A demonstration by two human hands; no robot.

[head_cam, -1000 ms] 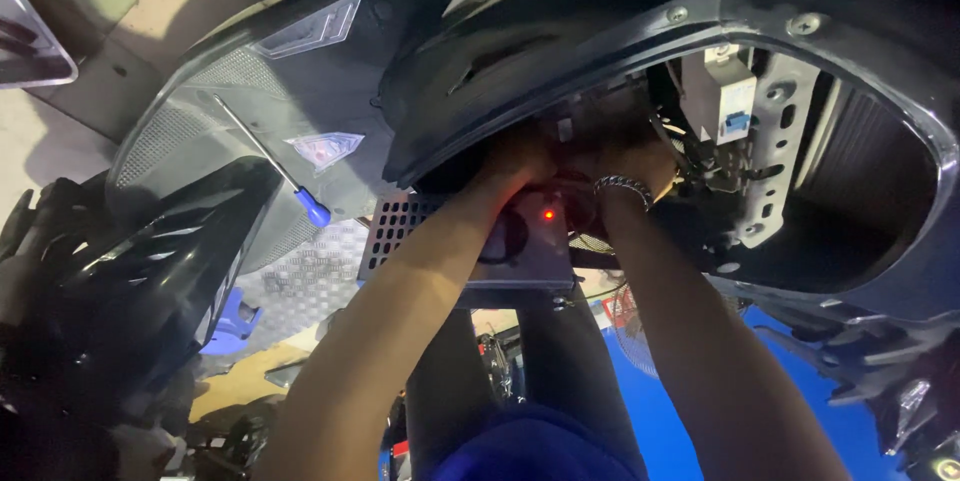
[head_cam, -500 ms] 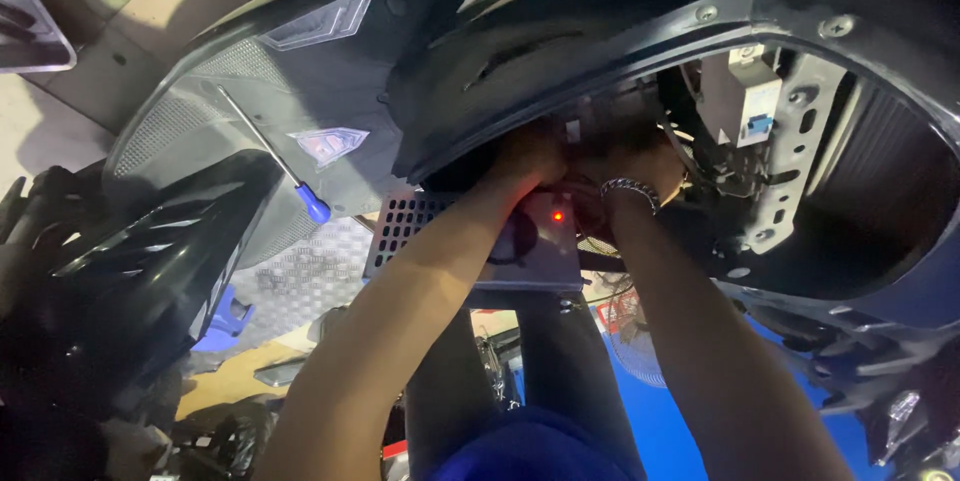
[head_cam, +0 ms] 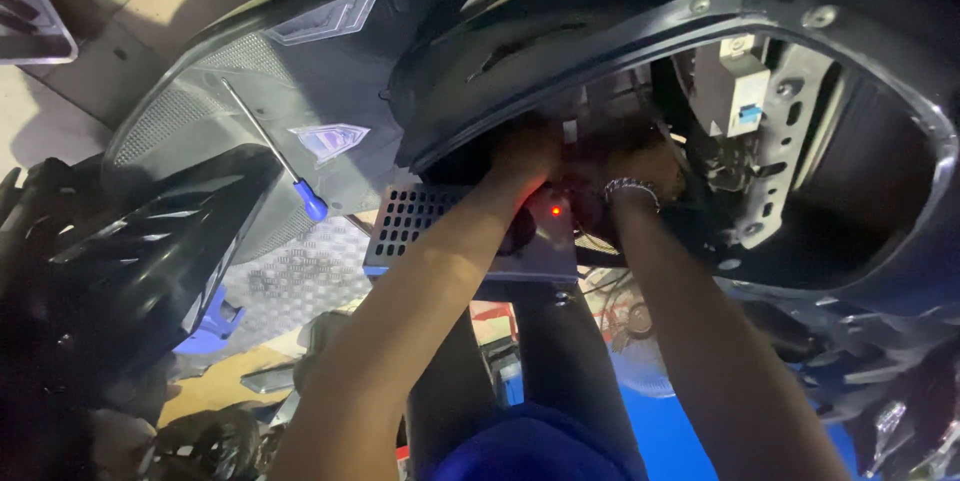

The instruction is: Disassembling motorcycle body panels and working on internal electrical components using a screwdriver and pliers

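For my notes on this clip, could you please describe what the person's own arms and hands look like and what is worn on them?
Both forearms are bare, with no sleeves in view and no gloves. The left hand shows nothing worn. The right hand has a silver-coloured beaded metal bracelet around its wrist. No rings or markings can be made out, since the fingers sit in deep shadow.

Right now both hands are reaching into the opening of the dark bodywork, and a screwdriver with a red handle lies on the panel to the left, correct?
Not quite. The screwdriver has a blue handle, not red, as the head view shows. The rest holds: the left hand and the right hand both reach into the opening of the dark bodywork, and the screwdriver lies on the panel to the left.
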